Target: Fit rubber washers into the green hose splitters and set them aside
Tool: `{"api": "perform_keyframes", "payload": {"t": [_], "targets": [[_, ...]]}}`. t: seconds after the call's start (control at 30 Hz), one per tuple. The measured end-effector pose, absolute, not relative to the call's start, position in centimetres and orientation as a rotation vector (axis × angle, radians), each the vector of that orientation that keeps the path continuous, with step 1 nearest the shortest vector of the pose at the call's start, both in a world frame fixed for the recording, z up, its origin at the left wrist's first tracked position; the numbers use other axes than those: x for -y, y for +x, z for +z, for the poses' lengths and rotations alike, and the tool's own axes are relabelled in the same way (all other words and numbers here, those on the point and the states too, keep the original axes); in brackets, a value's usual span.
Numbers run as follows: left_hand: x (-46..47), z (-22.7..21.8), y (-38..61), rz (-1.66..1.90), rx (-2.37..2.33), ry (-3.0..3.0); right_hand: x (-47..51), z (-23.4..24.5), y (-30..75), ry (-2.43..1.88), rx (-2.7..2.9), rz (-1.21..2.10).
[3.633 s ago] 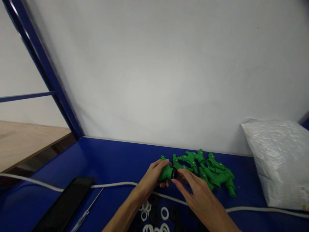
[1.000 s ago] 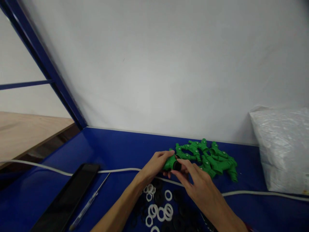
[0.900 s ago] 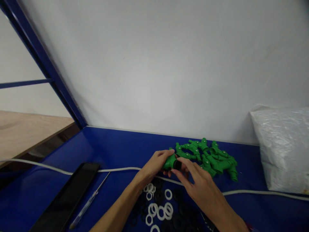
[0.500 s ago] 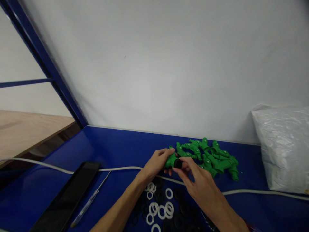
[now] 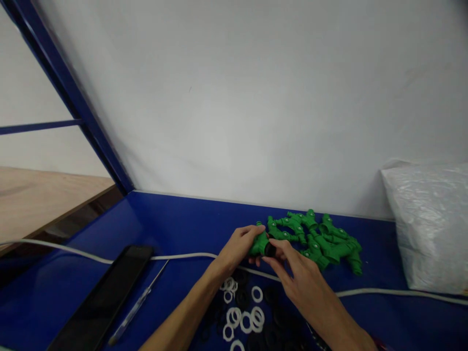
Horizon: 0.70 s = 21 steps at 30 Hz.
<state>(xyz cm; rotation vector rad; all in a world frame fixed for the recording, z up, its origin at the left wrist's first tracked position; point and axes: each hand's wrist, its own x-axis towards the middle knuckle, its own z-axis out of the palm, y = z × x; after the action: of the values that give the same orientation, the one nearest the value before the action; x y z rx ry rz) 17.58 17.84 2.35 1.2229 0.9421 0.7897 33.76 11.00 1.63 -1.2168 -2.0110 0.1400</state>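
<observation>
So our blue bench point(image 5: 183, 219) filled the lower part of the frame, and yeah, we had it pretty cluttered. Right of centre was a loose heap of green fittings point(image 5: 332, 249), with a plastic-wrapped package point(image 5: 431, 229) at the right edge. Bottom centre we had white rings point(image 5: 252, 295) and black rings point(image 5: 256, 341), some overlapping. Lower left, our flat black slab point(image 5: 106, 297) lay across a white cable point(image 5: 387, 291), a thin clear-handled tool point(image 5: 131, 314) just beside it.
</observation>
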Motion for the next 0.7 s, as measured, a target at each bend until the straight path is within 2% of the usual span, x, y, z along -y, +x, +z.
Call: {"api": "perform_keyframes", "payload": {"t": [0.1, 0.17, 0.33, 0.43, 0.63, 0.7], "targets": [[-17.92, 2.15, 17.58, 0.787, -0.939, 1.239, -10.73, 1.85, 33.50, -1.278, 1.962, 0.303], [-17.91, 2.11, 17.58, 0.789, -0.931, 1.240, -10.69, 1.96, 33.50, -1.289, 1.968, 0.289], [-17.80, 2.36, 17.61, 0.790, -0.931, 1.175, -11.12, 1.73, 34.00, -1.225, 2.068, -0.137], [-17.75, 2.59, 17.64, 0.792, -0.932, 1.163, -11.26, 1.55, 34.10, -1.170, 2.097, -0.209], [-17.67, 2.65, 17.89, 0.810, -0.952, 1.209, -10.63, 2.22, 33.62, -1.332, 1.926, 0.288], [-17.65, 2.63, 17.92, 0.813, -0.959, 1.210, -10.53, 2.38, 33.61, -1.365, 1.901, 0.332]]}}
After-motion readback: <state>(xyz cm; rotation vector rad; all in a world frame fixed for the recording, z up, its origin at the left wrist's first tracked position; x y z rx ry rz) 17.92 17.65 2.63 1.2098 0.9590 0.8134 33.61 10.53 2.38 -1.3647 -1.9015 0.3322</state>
